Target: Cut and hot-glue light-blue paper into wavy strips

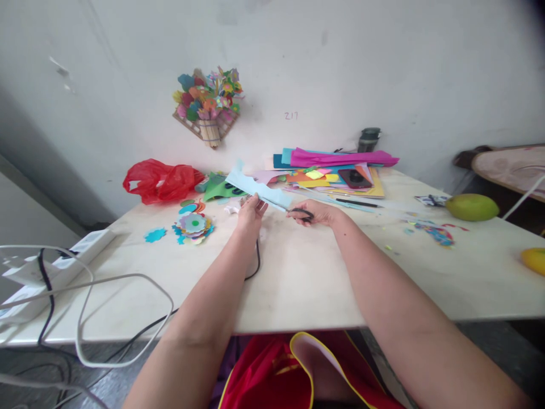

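A strip of light blue paper (260,188) with a wavy cut upper edge is pinched in my left hand (252,211), fingers at its lower side. My right hand (315,213) grips a pair of scissors with dark handles (303,215). The blades point left and lie along the paper's lower right edge; how far they are open I cannot make out. Left of my left hand sits a pile of flower-shaped paper cut-outs (193,225), with a single blue cut-out (155,234) beside it.
At the back lie a red plastic bag (159,180), a magenta paper roll (340,158), coloured sheets and a phone (356,178). A green mango (472,207) and paper scraps (438,233) are on the right. A power strip (80,250) with loose cables (142,275) occupies the left edge.
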Action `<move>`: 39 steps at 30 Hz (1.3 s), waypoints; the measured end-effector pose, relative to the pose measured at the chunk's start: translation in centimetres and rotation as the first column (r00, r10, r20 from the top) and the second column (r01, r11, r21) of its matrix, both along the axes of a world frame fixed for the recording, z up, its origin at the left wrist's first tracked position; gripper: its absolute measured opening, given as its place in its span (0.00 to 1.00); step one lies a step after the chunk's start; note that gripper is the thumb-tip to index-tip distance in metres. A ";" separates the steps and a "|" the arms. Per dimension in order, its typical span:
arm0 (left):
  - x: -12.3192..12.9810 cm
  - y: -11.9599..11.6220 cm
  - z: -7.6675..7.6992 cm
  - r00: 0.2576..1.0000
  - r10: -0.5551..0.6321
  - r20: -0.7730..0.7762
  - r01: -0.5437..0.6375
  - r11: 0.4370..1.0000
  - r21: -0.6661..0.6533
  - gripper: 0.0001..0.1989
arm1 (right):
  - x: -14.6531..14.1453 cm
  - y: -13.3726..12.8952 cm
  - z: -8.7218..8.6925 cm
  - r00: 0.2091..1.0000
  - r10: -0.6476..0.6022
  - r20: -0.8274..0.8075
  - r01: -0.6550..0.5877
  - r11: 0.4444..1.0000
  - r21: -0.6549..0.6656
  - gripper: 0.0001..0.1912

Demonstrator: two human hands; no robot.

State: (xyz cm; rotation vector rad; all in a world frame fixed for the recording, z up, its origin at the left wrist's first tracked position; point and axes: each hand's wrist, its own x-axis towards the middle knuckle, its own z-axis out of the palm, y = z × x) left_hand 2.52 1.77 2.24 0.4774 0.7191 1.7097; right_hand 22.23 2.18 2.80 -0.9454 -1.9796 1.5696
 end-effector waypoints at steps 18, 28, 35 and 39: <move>0.0 -0.2 0.3 1.000 0.005 0.002 -0.005 1.000 -0.029 0.04 | -0.2 -1.5 1.3 1.000 -0.029 -0.005 0.029 0.998 0.063 0.11; -0.5 -0.4 0.5 0.999 0.032 0.009 -0.031 0.999 -0.018 0.03 | 0.4 -1.2 1.3 0.998 -0.042 0.043 0.041 0.999 0.021 0.12; -1.1 0.1 0.2 1.000 0.006 -0.031 -0.006 1.000 -0.007 0.03 | 0.4 -1.5 1.4 0.998 -0.047 0.047 0.047 0.999 -0.002 0.10; -0.9 0.0 0.1 0.999 -0.012 -0.044 0.012 1.000 -0.011 0.03 | 0.3 -1.3 1.3 0.999 -0.043 0.015 0.044 0.999 -0.023 0.08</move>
